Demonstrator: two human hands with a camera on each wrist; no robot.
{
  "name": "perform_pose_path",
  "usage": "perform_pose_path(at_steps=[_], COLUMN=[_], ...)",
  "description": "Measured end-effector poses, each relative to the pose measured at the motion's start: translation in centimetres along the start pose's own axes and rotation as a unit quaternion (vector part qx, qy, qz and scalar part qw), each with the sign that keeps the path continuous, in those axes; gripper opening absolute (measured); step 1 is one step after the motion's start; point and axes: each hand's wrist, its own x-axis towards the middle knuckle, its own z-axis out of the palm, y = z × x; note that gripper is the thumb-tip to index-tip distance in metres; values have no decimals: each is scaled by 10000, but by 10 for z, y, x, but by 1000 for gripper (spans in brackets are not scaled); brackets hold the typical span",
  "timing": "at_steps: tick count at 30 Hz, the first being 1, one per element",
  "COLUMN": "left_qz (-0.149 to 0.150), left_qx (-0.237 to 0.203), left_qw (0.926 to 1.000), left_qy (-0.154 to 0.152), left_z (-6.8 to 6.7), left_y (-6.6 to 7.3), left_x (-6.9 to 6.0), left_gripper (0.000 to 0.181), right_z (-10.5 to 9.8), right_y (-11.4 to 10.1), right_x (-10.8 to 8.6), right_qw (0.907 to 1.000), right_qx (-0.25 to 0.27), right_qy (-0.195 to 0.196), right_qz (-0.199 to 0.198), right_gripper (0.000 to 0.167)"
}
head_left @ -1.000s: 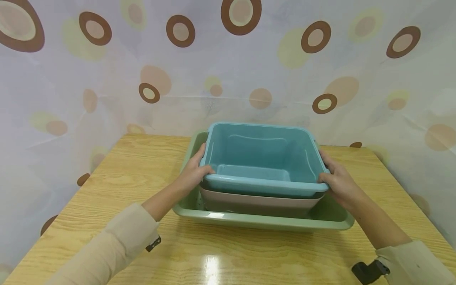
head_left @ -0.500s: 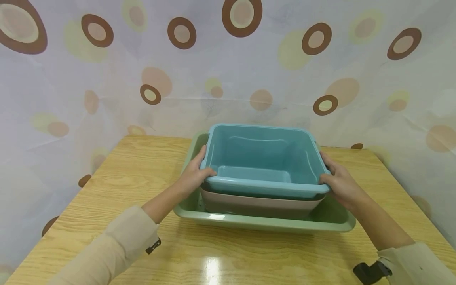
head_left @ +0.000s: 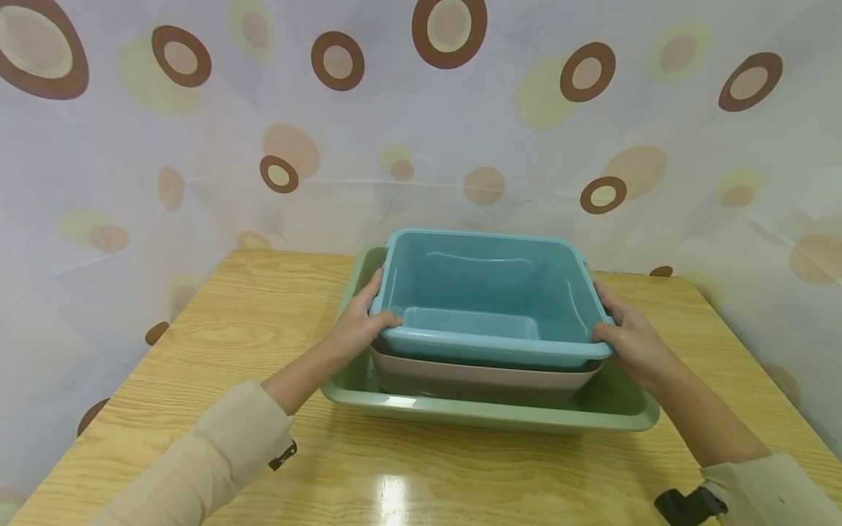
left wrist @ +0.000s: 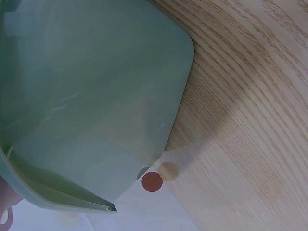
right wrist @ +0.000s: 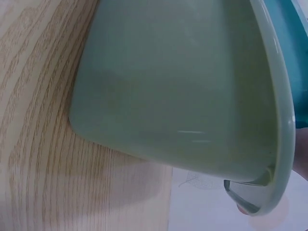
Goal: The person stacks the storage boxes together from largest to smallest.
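A blue plastic basin [head_left: 470,325] sits tilted at the top of a nested stack, its open side facing me. Beneath it is a pinkish-brown basin [head_left: 480,381], and both lie inside a larger green basin [head_left: 487,413] on the table. With its thumb over the rim, my left hand [head_left: 358,321] grips the blue basin's left side. My right hand [head_left: 634,340] grips the opposite side the same way. Both wrist views are mostly filled by the outer wall of the green basin [left wrist: 96,96]; only a sliver of the right hand [right wrist: 301,153] shows at the right edge.
The wooden table [head_left: 263,314] extends around the stack on the left, right and front. Behind it hangs a pale cloth [head_left: 421,146] with brown rings and coloured dots, which also covers both sides.
The whole scene shifts very slightly down and right in the head view. Both hands keep their hold on the blue basin, which stays in the stack.
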Motion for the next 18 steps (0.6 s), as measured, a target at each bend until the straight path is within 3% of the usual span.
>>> perform_pose_path(at_steps=[5, 9, 13, 18], left_qz=[21, 104, 287, 654], left_qx=[39, -40, 88, 558], left_qw=[10000, 9999, 9995, 9960], left_qy=[15, -22, 0, 256], left_z=[-2, -7, -12, -18], left_y=[-2, -1, 0, -5], left_x=[0, -3, -8, -16], left_gripper=[86, 80, 73, 62], right_z=[1, 2, 0, -3], right_y=[0, -3, -2, 4], right_x=[-3, -8, -15, -25], right_qw=[9999, 9950, 9766, 9486], right_qx=[-77, -863, -1831, -2387], right_qy=[104, 494, 1086, 1804], right_qz=[42, 51, -309, -1031], right_gripper=[84, 77, 67, 59])
